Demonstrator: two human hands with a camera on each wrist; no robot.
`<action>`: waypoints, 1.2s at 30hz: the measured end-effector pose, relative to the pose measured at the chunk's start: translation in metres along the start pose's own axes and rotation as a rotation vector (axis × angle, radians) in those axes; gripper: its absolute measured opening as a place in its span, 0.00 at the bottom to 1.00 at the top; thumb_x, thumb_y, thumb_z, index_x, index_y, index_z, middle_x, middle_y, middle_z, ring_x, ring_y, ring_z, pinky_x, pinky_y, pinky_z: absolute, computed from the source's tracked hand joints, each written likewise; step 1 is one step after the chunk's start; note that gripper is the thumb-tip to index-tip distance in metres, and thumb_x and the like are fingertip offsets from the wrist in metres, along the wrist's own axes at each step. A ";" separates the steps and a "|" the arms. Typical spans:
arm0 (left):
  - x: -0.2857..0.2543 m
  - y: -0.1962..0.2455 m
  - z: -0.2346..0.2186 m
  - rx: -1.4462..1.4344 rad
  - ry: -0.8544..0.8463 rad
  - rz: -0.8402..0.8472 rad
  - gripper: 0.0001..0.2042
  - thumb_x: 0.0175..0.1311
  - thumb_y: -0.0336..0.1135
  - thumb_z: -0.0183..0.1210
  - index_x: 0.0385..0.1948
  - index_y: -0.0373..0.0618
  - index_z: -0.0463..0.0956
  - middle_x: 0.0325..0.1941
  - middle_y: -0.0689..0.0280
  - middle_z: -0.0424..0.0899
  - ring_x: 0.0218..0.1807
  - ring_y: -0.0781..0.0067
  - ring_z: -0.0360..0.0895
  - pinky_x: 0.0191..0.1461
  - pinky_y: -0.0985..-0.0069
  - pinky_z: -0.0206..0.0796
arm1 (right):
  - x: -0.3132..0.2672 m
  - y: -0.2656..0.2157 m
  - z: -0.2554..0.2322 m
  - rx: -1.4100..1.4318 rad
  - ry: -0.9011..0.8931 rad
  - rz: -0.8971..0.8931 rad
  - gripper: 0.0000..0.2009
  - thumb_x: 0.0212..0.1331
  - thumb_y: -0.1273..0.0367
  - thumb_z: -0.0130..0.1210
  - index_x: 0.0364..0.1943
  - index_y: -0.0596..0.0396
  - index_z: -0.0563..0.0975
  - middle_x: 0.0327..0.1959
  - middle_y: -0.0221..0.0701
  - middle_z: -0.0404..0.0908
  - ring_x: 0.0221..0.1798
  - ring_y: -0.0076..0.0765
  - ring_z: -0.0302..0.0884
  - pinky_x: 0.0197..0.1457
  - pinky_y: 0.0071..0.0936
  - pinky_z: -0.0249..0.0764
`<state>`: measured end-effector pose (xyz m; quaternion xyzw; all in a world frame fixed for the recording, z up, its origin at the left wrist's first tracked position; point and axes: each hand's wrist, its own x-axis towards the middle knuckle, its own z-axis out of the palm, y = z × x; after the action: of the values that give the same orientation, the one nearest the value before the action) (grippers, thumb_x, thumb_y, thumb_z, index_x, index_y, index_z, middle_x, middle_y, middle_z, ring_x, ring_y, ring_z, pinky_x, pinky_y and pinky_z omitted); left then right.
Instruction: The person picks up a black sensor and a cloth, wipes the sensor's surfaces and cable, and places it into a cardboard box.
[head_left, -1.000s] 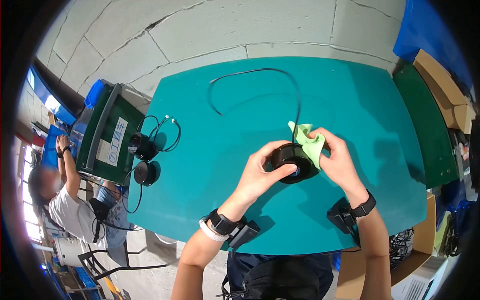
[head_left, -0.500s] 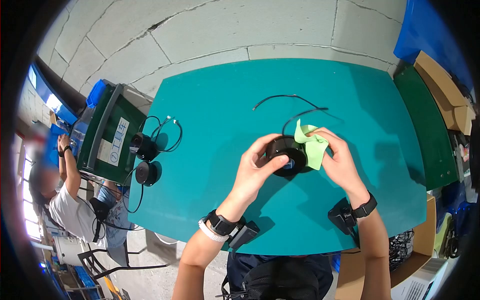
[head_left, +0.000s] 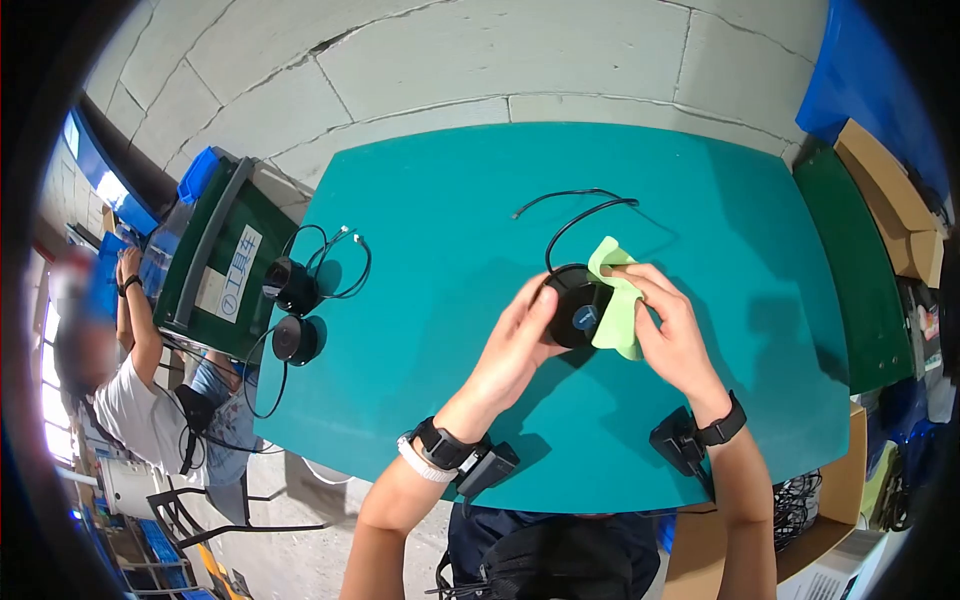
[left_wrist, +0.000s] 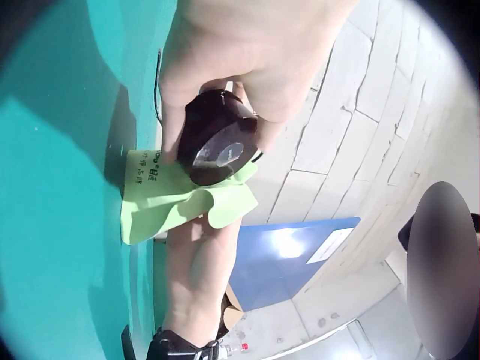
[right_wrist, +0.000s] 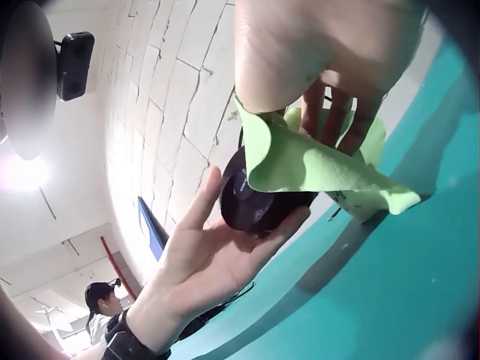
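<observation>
My left hand point(head_left: 512, 345) grips a round black device point(head_left: 568, 298) by its side, fingers and thumb around it. A small blue round label shows on its flat face, tilted up toward the head camera. From its far side a black cable point(head_left: 592, 204) curves onto the table. My right hand point(head_left: 676, 335) pinches a light green cloth point(head_left: 622, 312) against the device's right side. In the left wrist view, dark printing shows on the cloth point(left_wrist: 161, 206) beside the glossy device point(left_wrist: 210, 139). The cloth point(right_wrist: 300, 161) covers part of the device in the right wrist view.
On the green table point(head_left: 430, 200), two more black cabled devices point(head_left: 292, 287) point(head_left: 294, 341) stand near the left edge. A dark green cart point(head_left: 222, 255) and a seated person point(head_left: 160, 400) are at the left. A cardboard box point(head_left: 850, 470) with cables stands at the lower right.
The device has turned in my left hand, and the thumb has moved off its face, uncovering the blue label. The cable's loose end has been drawn closer. The cloth stays at the device's right side.
</observation>
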<state>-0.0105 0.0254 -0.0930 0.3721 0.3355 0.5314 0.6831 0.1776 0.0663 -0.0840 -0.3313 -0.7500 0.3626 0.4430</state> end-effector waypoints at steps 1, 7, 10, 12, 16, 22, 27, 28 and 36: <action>0.001 -0.004 -0.004 -0.026 -0.037 -0.041 0.24 0.73 0.48 0.38 0.64 0.41 0.58 0.62 0.61 0.68 0.62 0.69 0.67 0.62 0.62 0.64 | 0.000 -0.001 0.000 -0.001 0.001 0.009 0.15 0.59 0.81 0.45 0.49 0.61 0.76 0.44 0.37 0.76 0.45 0.38 0.76 0.50 0.26 0.70; 0.001 -0.005 0.000 -0.126 -0.069 -0.039 0.22 0.74 0.41 0.39 0.66 0.43 0.56 0.63 0.63 0.68 0.63 0.72 0.66 0.65 0.66 0.60 | -0.006 -0.001 0.005 -0.129 -0.005 0.018 0.15 0.57 0.79 0.48 0.49 0.60 0.76 0.46 0.40 0.74 0.46 0.43 0.76 0.49 0.29 0.72; 0.002 -0.009 -0.004 -0.118 -0.036 -0.011 0.23 0.74 0.40 0.38 0.66 0.42 0.55 0.65 0.61 0.65 0.64 0.68 0.65 0.66 0.65 0.58 | -0.007 -0.005 0.010 -0.273 -0.011 -0.110 0.15 0.54 0.77 0.53 0.48 0.59 0.76 0.47 0.42 0.73 0.45 0.48 0.75 0.47 0.32 0.73; 0.000 -0.007 -0.002 -0.114 -0.007 -0.031 0.22 0.74 0.39 0.38 0.66 0.41 0.55 0.65 0.61 0.65 0.64 0.68 0.65 0.67 0.66 0.58 | -0.005 -0.014 0.013 -0.458 -0.082 -0.320 0.16 0.53 0.76 0.55 0.48 0.59 0.76 0.48 0.42 0.72 0.44 0.48 0.76 0.46 0.35 0.73; 0.000 -0.008 0.001 -0.110 0.007 -0.021 0.21 0.74 0.35 0.36 0.66 0.41 0.55 0.65 0.61 0.65 0.65 0.68 0.64 0.67 0.67 0.58 | -0.007 -0.004 0.014 -0.320 -0.010 -0.039 0.15 0.50 0.76 0.57 0.45 0.57 0.77 0.48 0.41 0.70 0.50 0.50 0.72 0.46 0.38 0.73; -0.001 -0.010 0.003 -0.183 0.046 -0.035 0.23 0.73 0.36 0.36 0.67 0.40 0.52 0.66 0.60 0.64 0.65 0.68 0.64 0.67 0.67 0.59 | -0.009 -0.011 0.019 -0.462 -0.126 -0.246 0.13 0.51 0.76 0.58 0.43 0.56 0.77 0.51 0.44 0.69 0.50 0.53 0.72 0.49 0.40 0.72; 0.003 -0.019 0.002 -0.260 -0.044 -0.022 0.23 0.74 0.42 0.32 0.67 0.42 0.52 0.67 0.61 0.62 0.66 0.67 0.63 0.67 0.66 0.58 | -0.010 -0.009 0.020 -0.445 -0.062 -0.139 0.13 0.50 0.76 0.58 0.43 0.56 0.76 0.52 0.45 0.69 0.50 0.53 0.72 0.48 0.40 0.72; 0.003 -0.017 0.002 -0.266 -0.040 -0.013 0.23 0.74 0.42 0.32 0.67 0.42 0.52 0.67 0.61 0.62 0.66 0.67 0.63 0.67 0.66 0.58 | -0.010 -0.009 0.020 -0.447 -0.072 -0.144 0.13 0.50 0.76 0.58 0.43 0.56 0.76 0.52 0.45 0.69 0.50 0.53 0.72 0.48 0.40 0.72; -0.003 -0.012 0.004 -0.309 -0.147 -0.100 0.28 0.73 0.55 0.27 0.67 0.46 0.52 0.65 0.63 0.63 0.66 0.68 0.62 0.67 0.65 0.57 | -0.010 -0.003 0.017 -0.441 -0.173 -0.129 0.14 0.46 0.76 0.61 0.40 0.55 0.78 0.55 0.45 0.67 0.53 0.54 0.70 0.49 0.41 0.72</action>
<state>-0.0021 0.0201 -0.1010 0.2832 0.2170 0.5134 0.7804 0.1663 0.0523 -0.0920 -0.3393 -0.8658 0.1879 0.3163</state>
